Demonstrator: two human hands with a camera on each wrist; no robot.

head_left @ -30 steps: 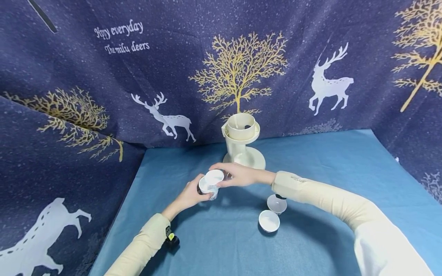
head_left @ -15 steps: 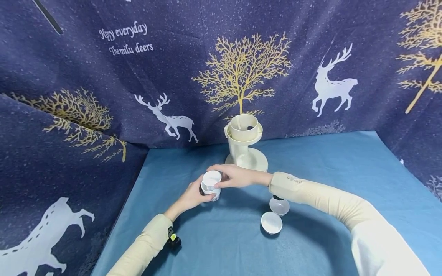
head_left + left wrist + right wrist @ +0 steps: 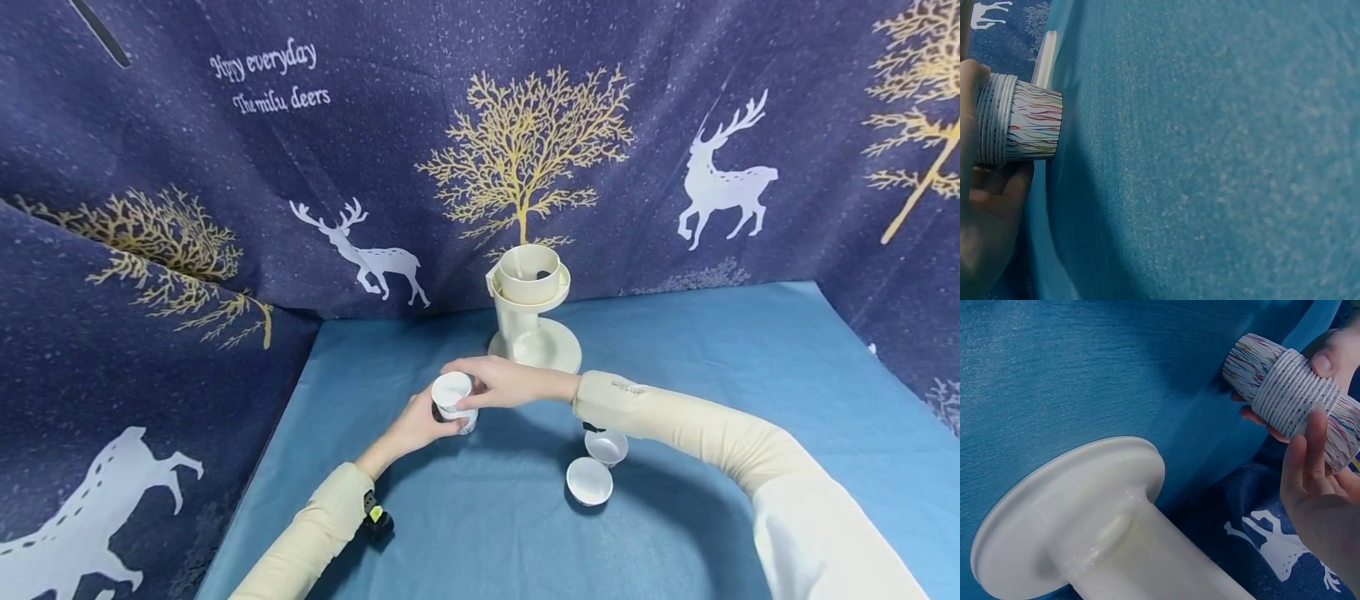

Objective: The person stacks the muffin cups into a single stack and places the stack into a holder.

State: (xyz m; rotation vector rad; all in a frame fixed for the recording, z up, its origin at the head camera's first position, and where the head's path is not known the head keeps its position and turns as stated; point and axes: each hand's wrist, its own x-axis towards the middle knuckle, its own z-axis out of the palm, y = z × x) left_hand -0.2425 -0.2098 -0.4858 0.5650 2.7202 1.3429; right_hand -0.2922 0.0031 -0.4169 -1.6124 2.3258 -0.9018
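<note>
Gripped paper-cup stack (image 3: 1038,122) in left hand (image 3: 416,423), seven o'clock from cream stand (image 3: 517,327). Pinched upper cup (image 3: 1349,434) with right hand (image 3: 506,382) at stack's top; could not tell seating depth. Judged light, thin-walled, crushable; seemed best held gently near stiff rolled rims (image 3: 1290,390).

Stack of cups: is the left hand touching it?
Touching. The right wrist view shows the left hand gripping the stack of cups, thumb on its side.

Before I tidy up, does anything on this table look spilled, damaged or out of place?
Nothing looks spilled or visibly damaged. Mildly odd: two loose cups stand on the blue cloth, away from the nested cup stack in the left hand, so they look left out.
</note>
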